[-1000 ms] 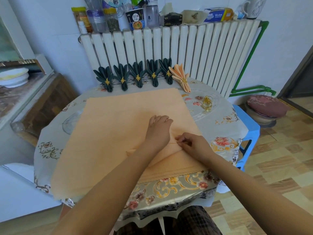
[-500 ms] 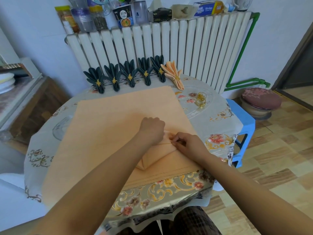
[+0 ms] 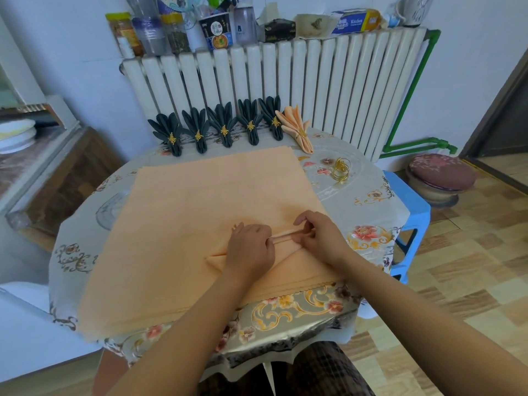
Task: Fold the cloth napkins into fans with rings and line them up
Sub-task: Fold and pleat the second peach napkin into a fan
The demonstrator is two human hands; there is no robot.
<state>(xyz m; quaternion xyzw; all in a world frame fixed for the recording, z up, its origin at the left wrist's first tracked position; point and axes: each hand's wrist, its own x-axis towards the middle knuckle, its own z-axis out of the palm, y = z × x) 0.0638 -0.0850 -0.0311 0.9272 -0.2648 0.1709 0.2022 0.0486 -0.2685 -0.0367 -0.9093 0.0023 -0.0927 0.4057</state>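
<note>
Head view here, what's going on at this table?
A person is pleating a peach napkin on the table. The left hand and right hand pinch a narrow fold between them. Five dark green fans and one peach fan stand in a row by the radiator, with spare gold rings nearby.

five dark green napkin fans (image 3: 223, 128) are standing in a row, one peach napkin fan (image 3: 297, 128) is ending it, one peach cloth napkin (image 3: 200, 218) is lying spread, two hands are working.
</note>
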